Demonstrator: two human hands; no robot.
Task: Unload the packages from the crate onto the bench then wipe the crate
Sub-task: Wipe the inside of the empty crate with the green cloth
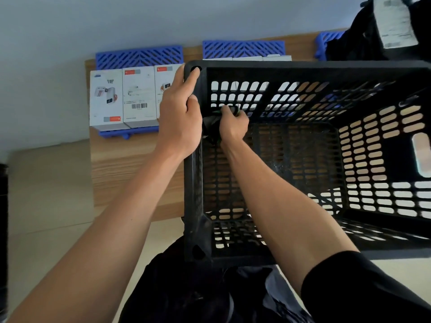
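Black perforated plastic fills most of your view: the crate (303,148) sits in front of you with its open top toward you, and nothing but your right arm is inside it. Your left hand (179,113) wraps the crate's left rim near the far corner, its grip curled over the edge with the thumb on the inner side. Your right hand (233,124) reaches down inside to that same far-left corner, its grip closed around a dark cloth (211,128), which it presses against the slotted wall just beside your left hand; a trace of green shows at the fingertips, but you cannot tell what it belongs to. To the left, on the wooden surface (130,169), the packages (123,99) stand side by side, white boxes with red labels and a barcode, set on a blue slatted tray (138,58) against the wall. A second blue tray (243,48) with more white boxes shows behind the crate's far rim, and a third blue piece peeks out at the far right beside a black bag (363,40). Dark clothing fills the bottom of the view.
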